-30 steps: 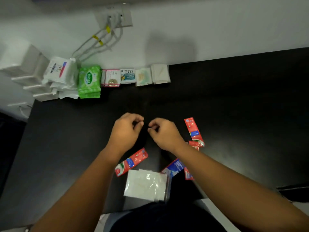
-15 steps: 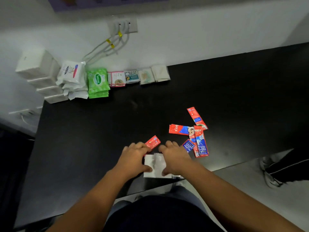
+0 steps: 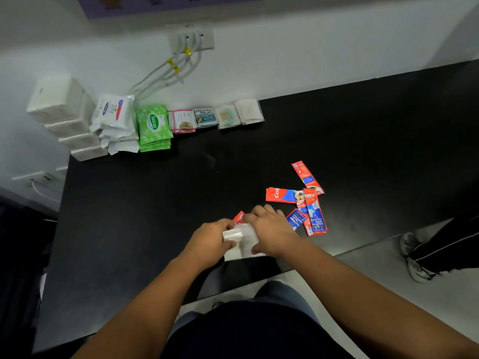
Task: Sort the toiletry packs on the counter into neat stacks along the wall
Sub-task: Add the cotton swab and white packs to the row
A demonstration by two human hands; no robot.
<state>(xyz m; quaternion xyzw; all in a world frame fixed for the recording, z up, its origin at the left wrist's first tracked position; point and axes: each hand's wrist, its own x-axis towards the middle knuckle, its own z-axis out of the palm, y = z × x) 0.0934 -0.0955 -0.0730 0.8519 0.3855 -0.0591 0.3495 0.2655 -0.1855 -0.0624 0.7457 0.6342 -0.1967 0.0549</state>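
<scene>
Head view: both hands meet at the near edge of the black counter [image 3: 363, 141], just left of its middle. The left hand [image 3: 208, 242] pinches the left end of a clear plastic pack [image 3: 242, 240] with curled fingers. The right hand [image 3: 272, 230] curls over the pack's right side, thumb tucked at its near edge. A small red sachet [image 3: 238, 217] peeks out just behind the pack. Loose Colgate toothpaste sachets [image 3: 307, 206] overlap in a heap beside the right hand.

Along the far edge, against the wall, stand the sorted stacks: white tissue packs [image 3: 62, 112] in the left corner, then Dove wipes [image 3: 114, 116], green Sanicare wipes [image 3: 154, 125] and Cream Silk sachets [image 3: 205, 116].

The pack looks light, limp and slick. It will likely sag or slide if pinched at one corner, so holding opposite edges flat seems safest.
</scene>
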